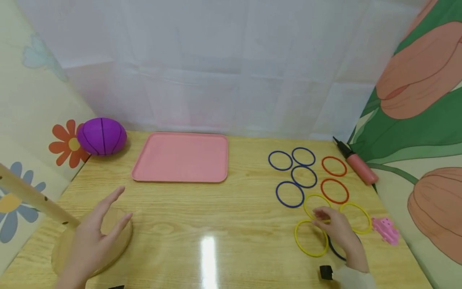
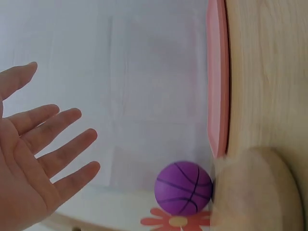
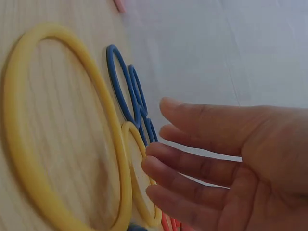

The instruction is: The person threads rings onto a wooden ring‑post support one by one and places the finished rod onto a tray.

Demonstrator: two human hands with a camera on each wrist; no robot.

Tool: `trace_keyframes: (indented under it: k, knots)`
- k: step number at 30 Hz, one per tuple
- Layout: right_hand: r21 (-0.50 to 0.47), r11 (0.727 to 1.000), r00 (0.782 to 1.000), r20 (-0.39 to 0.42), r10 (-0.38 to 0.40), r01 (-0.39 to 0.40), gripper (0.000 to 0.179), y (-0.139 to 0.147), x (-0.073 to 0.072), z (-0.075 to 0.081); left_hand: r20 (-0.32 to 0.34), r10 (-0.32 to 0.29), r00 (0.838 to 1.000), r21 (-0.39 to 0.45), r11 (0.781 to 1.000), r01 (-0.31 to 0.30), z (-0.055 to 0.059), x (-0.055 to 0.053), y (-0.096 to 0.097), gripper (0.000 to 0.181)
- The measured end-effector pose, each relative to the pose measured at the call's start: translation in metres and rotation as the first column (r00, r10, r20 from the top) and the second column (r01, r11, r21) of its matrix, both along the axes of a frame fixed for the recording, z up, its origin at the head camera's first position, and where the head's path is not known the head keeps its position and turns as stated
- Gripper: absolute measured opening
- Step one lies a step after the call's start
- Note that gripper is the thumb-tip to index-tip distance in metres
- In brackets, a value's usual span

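In the head view my left hand (image 1: 95,237) hovers over a round wooden base (image 1: 120,237), its fingers spread and holding nothing. A wooden pole (image 1: 39,196) with dark holes rises from that base, slanting out at the left edge. My right hand (image 1: 337,226) is above the yellow rings with loosely bent fingers and nothing between them. One yellow ring (image 1: 296,238) lies just left of its fingertips, another yellow ring (image 1: 317,195) behind them, a third yellow ring (image 1: 370,222) to the right. Part of a dark ring (image 1: 335,253) shows beneath the right wrist.
Several blue rings (image 1: 276,194) and two red rings (image 1: 335,203) lie farther back. A pink tray (image 1: 184,156) and a purple ball (image 1: 102,136) with black lines stand near the back curtain. At the right edge are a red-and-black hand pump (image 1: 361,167) and a small pink toy (image 1: 386,230).
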State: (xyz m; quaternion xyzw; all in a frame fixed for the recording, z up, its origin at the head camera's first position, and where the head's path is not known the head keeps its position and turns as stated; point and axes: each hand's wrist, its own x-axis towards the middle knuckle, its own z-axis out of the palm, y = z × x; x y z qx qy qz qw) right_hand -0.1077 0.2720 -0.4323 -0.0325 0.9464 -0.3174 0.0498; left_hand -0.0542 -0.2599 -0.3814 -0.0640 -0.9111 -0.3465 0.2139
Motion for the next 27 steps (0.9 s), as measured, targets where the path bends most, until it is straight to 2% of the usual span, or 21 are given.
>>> trace_keyframes:
  k: [2, 8, 13, 16, 19, 21, 23, 25, 27]
  knots:
    - [0.002, 1.0, 1.0, 0.012, -0.01, 0.01, 0.034, 0.003, 0.003, -0.002, -0.028, 0.034, 0.999, 0.003, 0.999, -0.034, -0.004, 0.005, -0.008, 0.062]
    - [0.017, 0.999, 0.999, 0.036, -0.03, 0.03, 0.032, 0.009, 0.008, -0.008, 0.021, 0.11, 0.994, 0.028, 0.994, -0.11, -0.012, 0.021, -0.032, 0.053]
    - [0.03, 0.998, 0.998, 0.035, -0.049, 0.048, 0.025, 0.008, 0.008, -0.012, 0.02, 0.141, 0.99, 0.062, 0.988, -0.142, -0.022, 0.032, -0.045, 0.044]
    - [0.04, 0.998, 0.998, 0.037, -0.054, 0.053, 0.022, 0.007, 0.008, -0.012, 0.057, 0.194, 0.979, 0.072, 0.978, -0.198, -0.029, 0.037, -0.051, 0.038]
    - [0.048, 0.998, 0.998, 0.027, -0.049, 0.047, 0.019, 0.006, 0.007, -0.014, 0.126, 0.27, 0.955, 0.066, 0.958, -0.28, -0.034, 0.039, -0.059, 0.033]
    - [0.048, 0.998, 0.999, 0.018, -0.044, 0.043, 0.017, 0.005, 0.007, -0.014, 0.188, 0.322, 0.928, 0.057, 0.939, -0.338, -0.036, 0.041, -0.065, 0.028]
    - [0.051, 0.998, 0.999, 0.013, -0.04, 0.039, 0.016, 0.005, 0.006, -0.015, 0.257, 0.369, 0.893, 0.045, 0.919, -0.392, -0.038, 0.041, -0.072, 0.025]
    - [0.055, 0.998, 0.999, 0.016, -0.043, 0.042, 0.014, 0.005, 0.005, -0.016, 0.301, 0.403, 0.864, 0.035, 0.901, -0.432, -0.041, 0.041, -0.078, 0.025]
    - [0.063, 0.997, 0.999, 0.022, -0.046, 0.045, 0.013, 0.004, 0.003, -0.017, 0.326, 0.43, 0.842, 0.013, 0.889, -0.458, -0.044, 0.04, -0.083, 0.028]
